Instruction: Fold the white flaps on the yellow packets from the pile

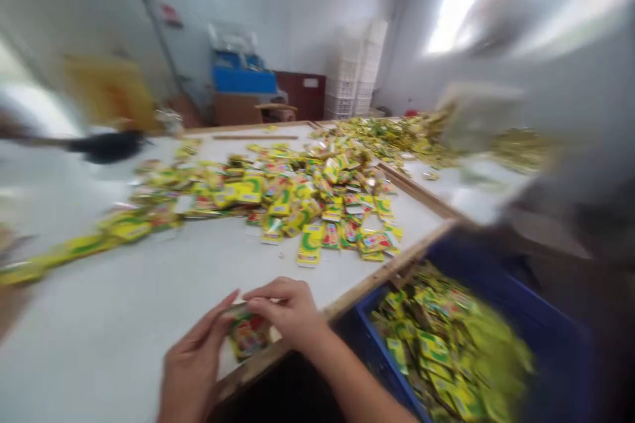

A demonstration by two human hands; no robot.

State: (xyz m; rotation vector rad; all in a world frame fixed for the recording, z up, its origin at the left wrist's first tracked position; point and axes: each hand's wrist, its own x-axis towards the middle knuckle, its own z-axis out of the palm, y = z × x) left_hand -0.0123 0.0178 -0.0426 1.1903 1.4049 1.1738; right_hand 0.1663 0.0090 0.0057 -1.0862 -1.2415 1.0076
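Near the front edge of the white table (124, 317), my left hand (198, 350) and my right hand (288, 310) meet around a small yellow and red packet (249, 336). The left fingers are closed on its left side and top corner. My right thumb and fingers pinch at its upper edge. Beyond the hands, a heap of similar yellow packets (302, 195) spreads over the table, trailing off to the left.
A blue bin (550, 337) full of yellow packets stands at the lower right, below the table's wooden rim (391, 264). More packets (387, 132) lie behind a wooden divider (414, 190). White crates (347, 82) are stacked at the back wall.
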